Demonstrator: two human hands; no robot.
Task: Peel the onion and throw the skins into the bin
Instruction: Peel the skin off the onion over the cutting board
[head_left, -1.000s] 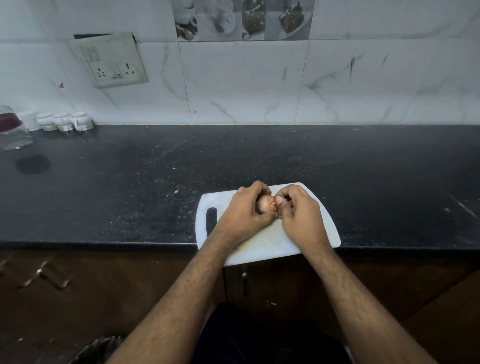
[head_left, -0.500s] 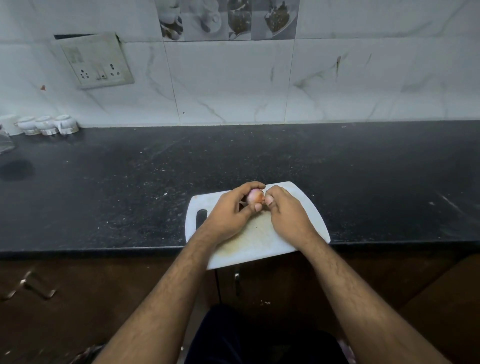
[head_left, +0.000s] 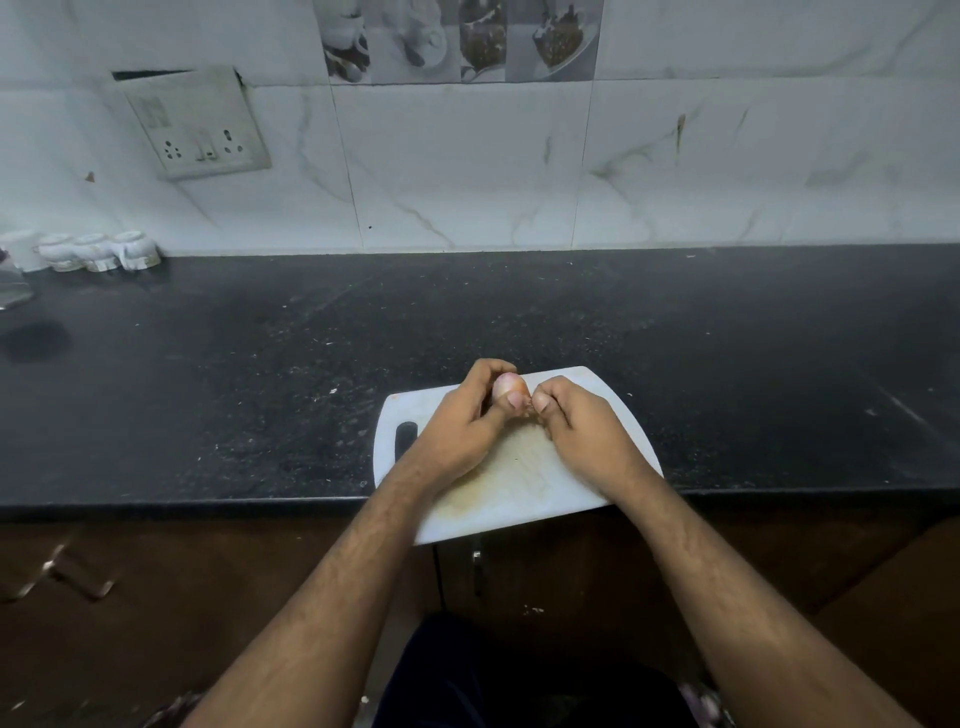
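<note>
While both forearms reach forward from the bottom of the view and converge, the two hands meet over the far half of the white cutting board (head_left: 519, 493), which lies at the front edge of the black counter (head_left: 260, 389) with its near corner overhanging. The left hand (head_left: 462, 431) is curled into a loose fist around the onion (head_left: 506, 385), fingers wrapped over its far side and the thumb pressed against its near side, so only a pale pinkish patch of the bulb shows between them. It is held just above the board, near the board's far edge. The right hand (head_left: 582, 431) sits just beside it, knuckles up, fingers folded under and the thumb tip pinched toward the forefinger right against the onion (a small scrap of skin seems to be caught in that pinch, though it is too small to be sure). Both wrists are bent slightly inward, toward each other above the board.
</note>
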